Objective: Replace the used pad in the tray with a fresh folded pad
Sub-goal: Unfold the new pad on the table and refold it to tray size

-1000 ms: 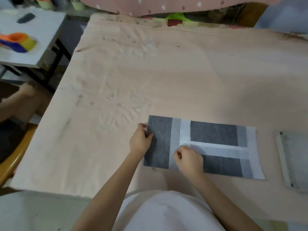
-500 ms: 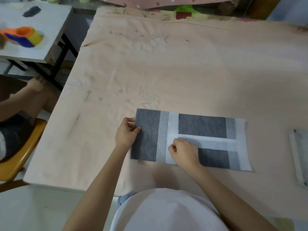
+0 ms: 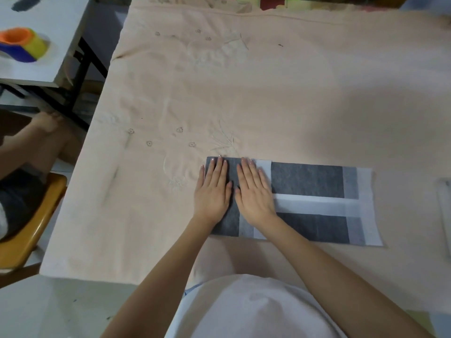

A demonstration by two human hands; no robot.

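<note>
You are pressing both hands flat on the left end of the pad (image 3: 307, 178), which is lying in the lower centre of the frame on the peach cloth (image 3: 268, 93) covering the bench. Your left hand (image 3: 213, 189) is resting palm down at the pad's left edge, fingers (image 3: 217, 167) straight and released, grasping nothing. Your right hand (image 3: 255, 191) is lying just beside it, also flat and released, covering the grey and white bands there. The rest of the pad is extending toward the right of the frame, showing dark grey panels and white strips. A pale tray (image 3: 445, 215) edge is showing at the right border, apart from the pad. A second bench (image 3: 61, 25) carrying a coloured tape dispenser (image 3: 23, 45) is standing in the upper left.
</note>
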